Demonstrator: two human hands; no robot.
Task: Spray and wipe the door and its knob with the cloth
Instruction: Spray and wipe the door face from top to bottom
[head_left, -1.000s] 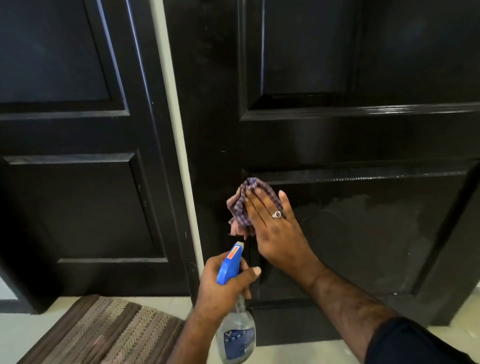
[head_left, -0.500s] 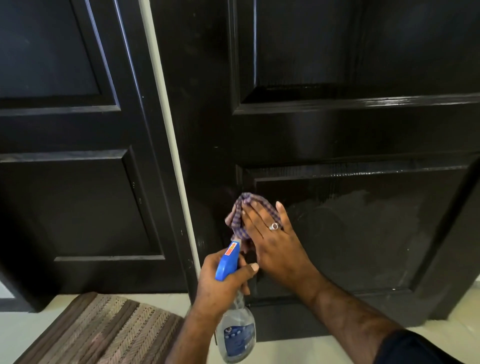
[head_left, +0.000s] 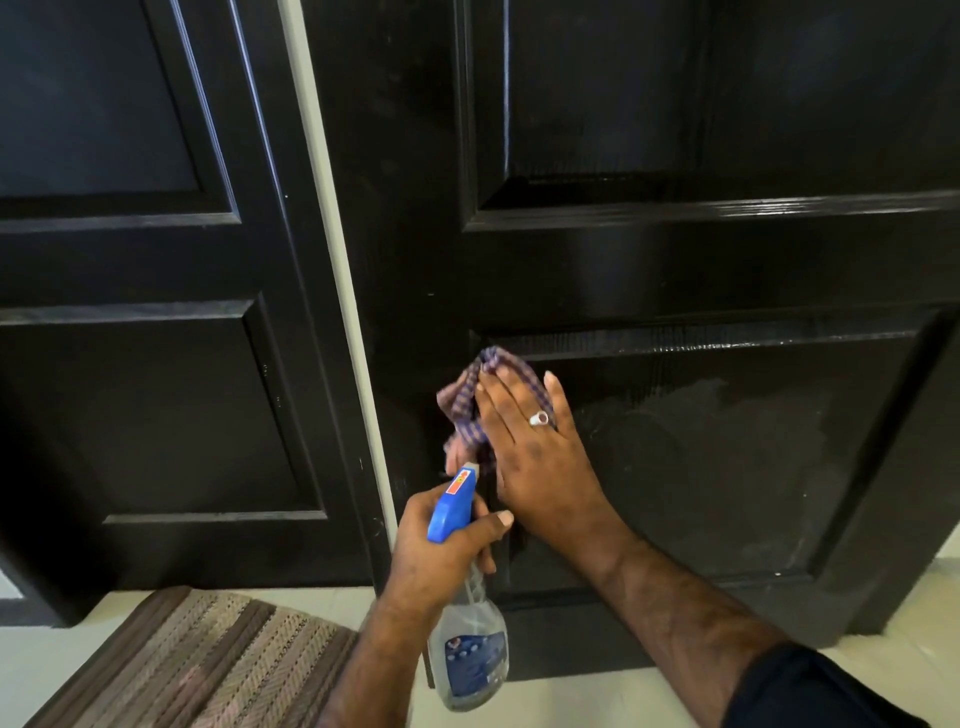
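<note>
Nearest, the left hand (head_left: 441, 551) grips the spray bottle (head_left: 467, 644) below the cloth (head_left: 465, 410); the right hand (head_left: 535, 457), straight fingers (head_left: 498, 395) together (ring on one), presses that cloth against the door (head_left: 675, 270)

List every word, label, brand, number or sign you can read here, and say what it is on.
No text is legible.
Blue label on the clear plastic spray bottle: print too blurred to read.
Red-orange sticker on the bottle's blue trigger head: too small to read.
Checked purple cloth, black panelled door, striped brown mat: no text.
</note>
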